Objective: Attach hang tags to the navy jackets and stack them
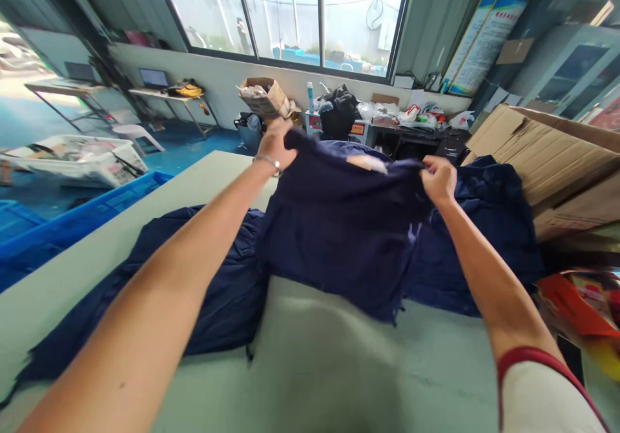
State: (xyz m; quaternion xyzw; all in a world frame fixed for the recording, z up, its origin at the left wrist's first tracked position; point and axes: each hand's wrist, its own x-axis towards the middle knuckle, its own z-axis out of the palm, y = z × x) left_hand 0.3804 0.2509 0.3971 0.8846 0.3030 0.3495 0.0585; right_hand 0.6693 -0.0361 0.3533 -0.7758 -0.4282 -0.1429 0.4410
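Stretched between my two hands is a dark navy garment [339,239], blurred by motion, with a pale label at its upper edge. My left hand [277,143], a bracelet on its wrist, is closed on the garment's upper left corner. At the opposite upper corner, my right hand [440,179] pinches the cloth. The garment hangs over the pale green table [445,362]; its exact kind is not clear. Partly behind my left forearm, more navy clothing [223,310] lies on the table. Another navy cloth pile [489,226] lies beyond my right forearm.
Large cardboard boxes [552,155] stand at the right, above an orange-red package [576,297]. Blue crates [87,220] line the table's left side, with a white basket [111,168] beyond. A cluttered bench [387,123] stands under the window.
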